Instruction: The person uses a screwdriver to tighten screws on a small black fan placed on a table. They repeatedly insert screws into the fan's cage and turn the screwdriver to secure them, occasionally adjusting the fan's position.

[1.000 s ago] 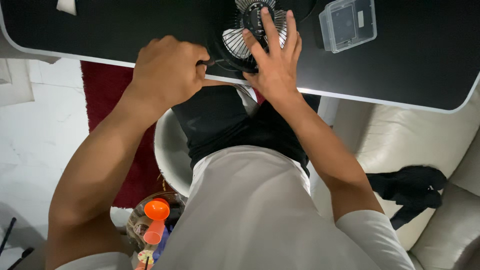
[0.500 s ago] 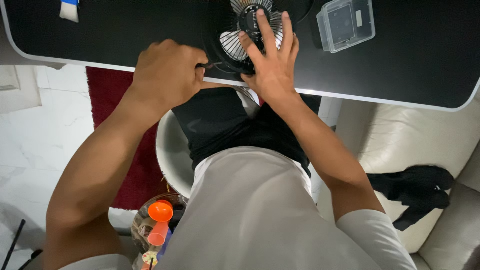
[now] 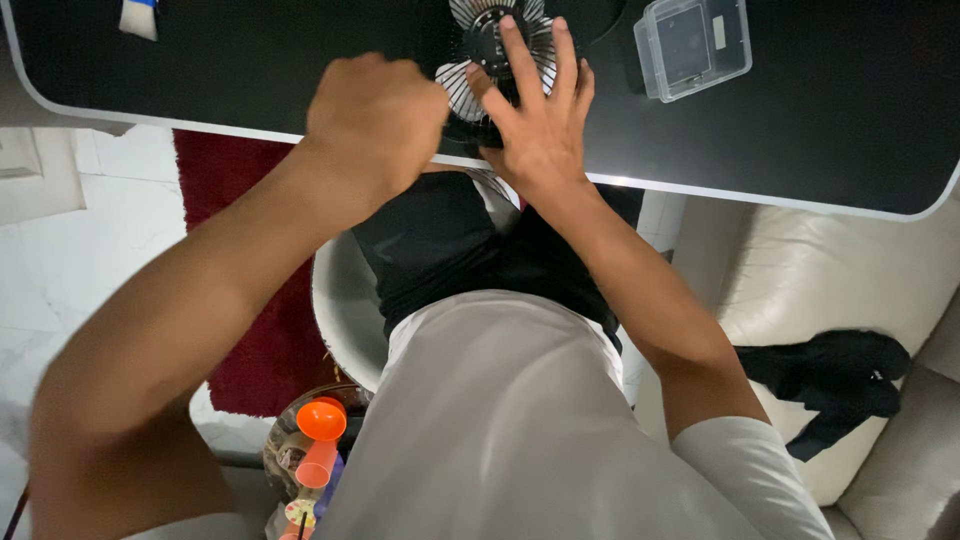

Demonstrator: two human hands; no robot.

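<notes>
While our right hand (image 3: 540,130) lies flat on the fan (image 3: 500,60), fingers spread wide over its wire grille and gripping nothing, our left hand (image 3: 375,120) is curled into a tight fist just beside it. What that fist holds we cannot tell; its own knuckles hide it. The fan sits on the black table (image 3: 850,120) close to the near edge, right in front of us, with a clear box (image 3: 693,45) near it on the right.

As we judge it, the left hand is working at the fan's side, so the right hand's job is to pin the fan still. We should press straight down through the palm, keep our fingertips on the wires rather than poking between them, and keep the fan from creeping toward the table edge. Short, steady moves from the left wrist would suit this better than force.
</notes>
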